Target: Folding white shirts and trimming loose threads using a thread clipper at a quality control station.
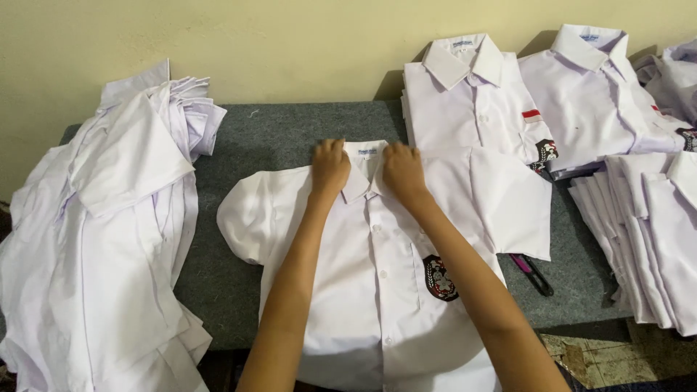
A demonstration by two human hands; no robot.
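A white short-sleeved shirt lies face up and buttoned on the grey felt table, its collar pointing away from me. A dark round badge is sewn on its chest pocket. My left hand grips the left side of the collar. My right hand grips the right side of the collar. Both hands have their fingers curled onto the cloth at the neck.
A loose heap of unfolded white shirts fills the left side. Folded white shirts stand in stacks at the back, back right and right. A dark pair of scissors with a pink handle lies by the right sleeve.
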